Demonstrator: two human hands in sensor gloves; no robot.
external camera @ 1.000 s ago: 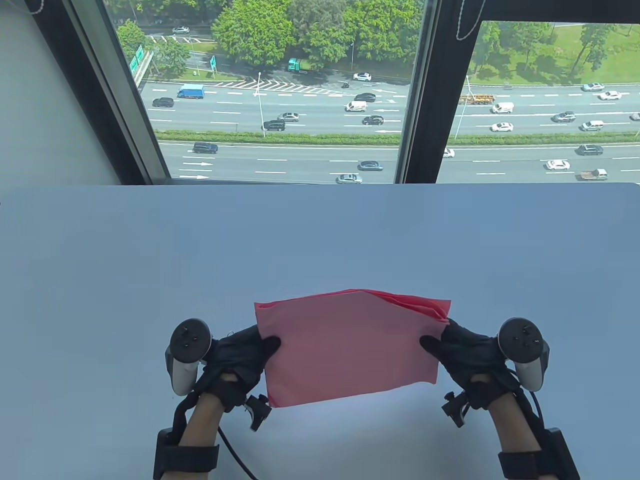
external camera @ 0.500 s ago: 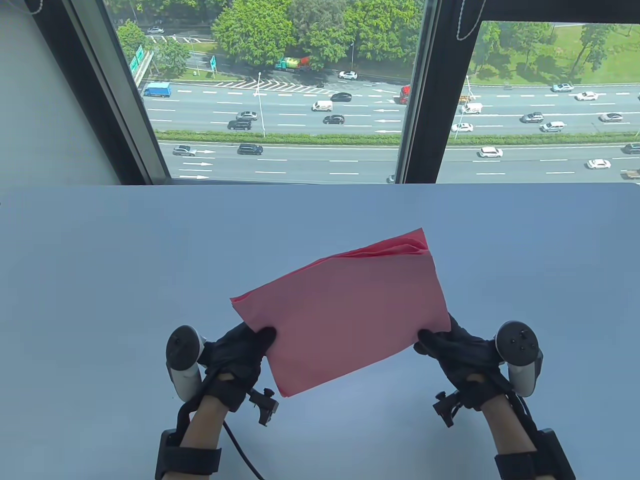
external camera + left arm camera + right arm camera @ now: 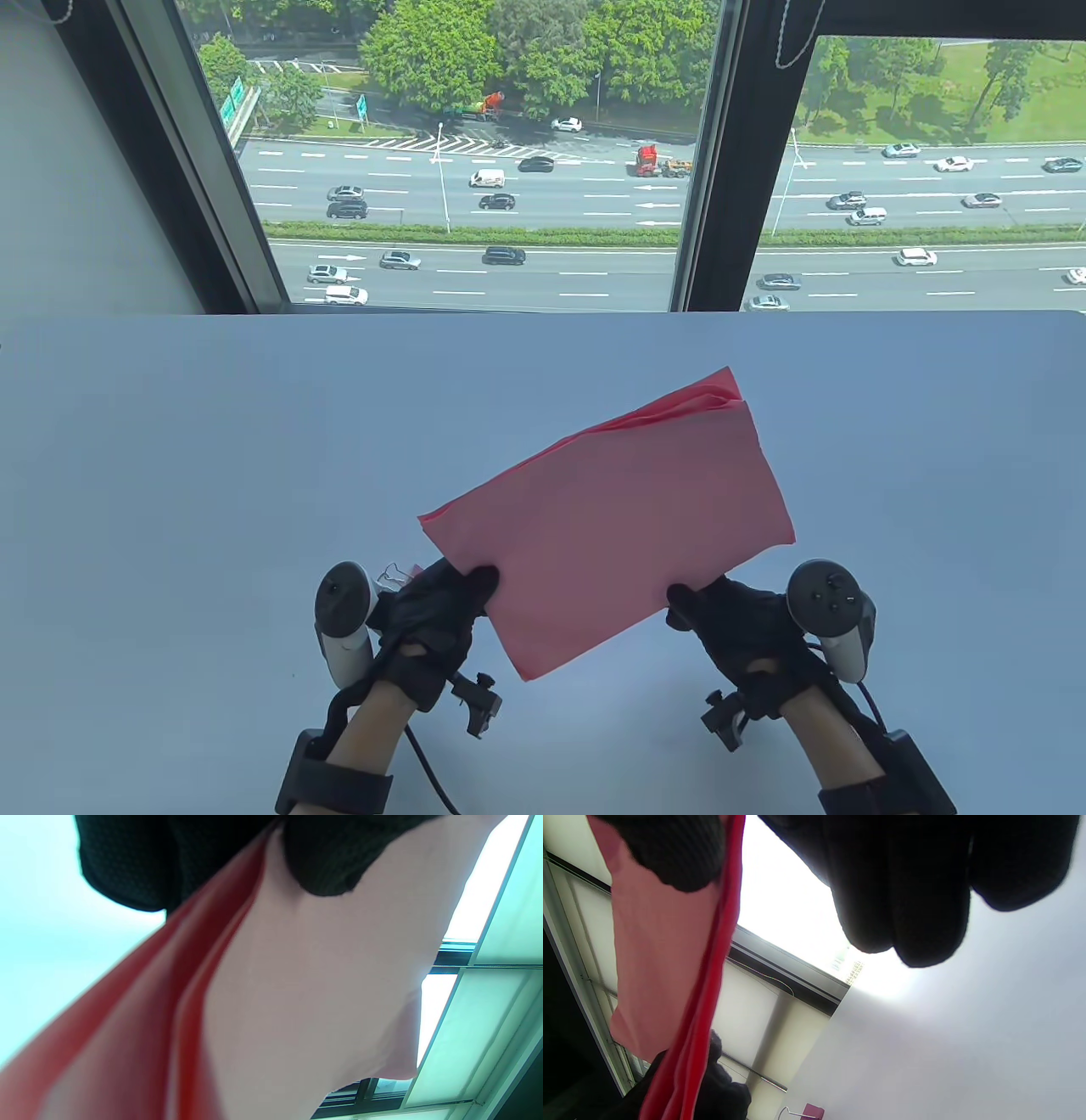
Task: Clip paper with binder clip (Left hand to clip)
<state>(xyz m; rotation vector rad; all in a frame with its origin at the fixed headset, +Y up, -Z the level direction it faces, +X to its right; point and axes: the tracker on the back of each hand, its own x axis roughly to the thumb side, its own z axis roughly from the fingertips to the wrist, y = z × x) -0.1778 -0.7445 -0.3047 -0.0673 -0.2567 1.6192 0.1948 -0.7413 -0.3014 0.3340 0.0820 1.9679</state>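
Note:
A stack of pink paper sheets (image 3: pixel 619 518) is held above the white table (image 3: pixel 170 441), tilted with its far right corner raised. My left hand (image 3: pixel 475 587) pinches the stack's near left edge, thumb on top. My right hand (image 3: pixel 689 599) pinches the near right edge. A small pink binder clip (image 3: pixel 399 575) with wire handles lies on the table just behind my left hand; it also shows in the right wrist view (image 3: pixel 808 1111). The left wrist view shows the paper (image 3: pixel 305 984) between my gloved fingers (image 3: pixel 322 861). The right wrist view shows the sheets' edges (image 3: pixel 683 1052) fanned slightly.
The table's far edge (image 3: pixel 543 314) meets a large window with dark frames (image 3: pixel 721 170). A grey wall stands at the back left. Cables trail from both wrists near the table's front edge.
The paper stack has turned counter-clockwise, its right end swinging away from me. Both hands have shifted, the left to the right and the right to the left. The binder clip now shows behind my left hand.

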